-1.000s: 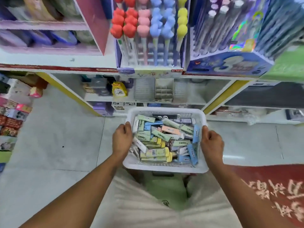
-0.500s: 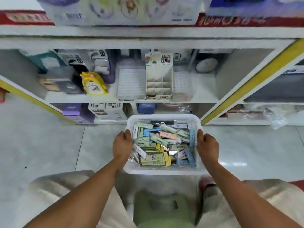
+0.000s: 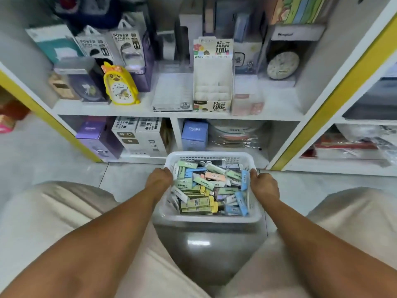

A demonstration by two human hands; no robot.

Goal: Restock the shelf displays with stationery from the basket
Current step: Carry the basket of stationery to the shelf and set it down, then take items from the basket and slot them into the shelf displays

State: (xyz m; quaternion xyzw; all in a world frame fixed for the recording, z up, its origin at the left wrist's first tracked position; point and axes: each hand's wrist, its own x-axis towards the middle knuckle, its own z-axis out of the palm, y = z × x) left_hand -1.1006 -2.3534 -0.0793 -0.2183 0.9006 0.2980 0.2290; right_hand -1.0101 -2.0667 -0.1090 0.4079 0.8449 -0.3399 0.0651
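A white plastic basket (image 3: 207, 219) sits low over the grey floor between my knees, filled with several small stationery packs (image 3: 209, 188) in green, blue, yellow and pink. My left hand (image 3: 160, 179) grips the basket's left rim and my right hand (image 3: 263, 184) grips its right rim. On the shelf straight ahead stands a white tiered display box (image 3: 212, 84) printed "0.7" and "100", and its tiers look bare.
The low white shelf unit (image 3: 176, 114) with yellow-edged sides holds a yellow duck alarm clock (image 3: 120, 87), power bank boxes (image 3: 126, 48), a round clock (image 3: 282, 65) and a flat white tray (image 3: 171, 93). Below are purple and white cartons (image 3: 137, 136). My knees flank the basket.
I have crouched down: the view dropped from the upper pen displays to the bottom shelves. The basket has gone down with me towards the floor, both hands still on its rims.
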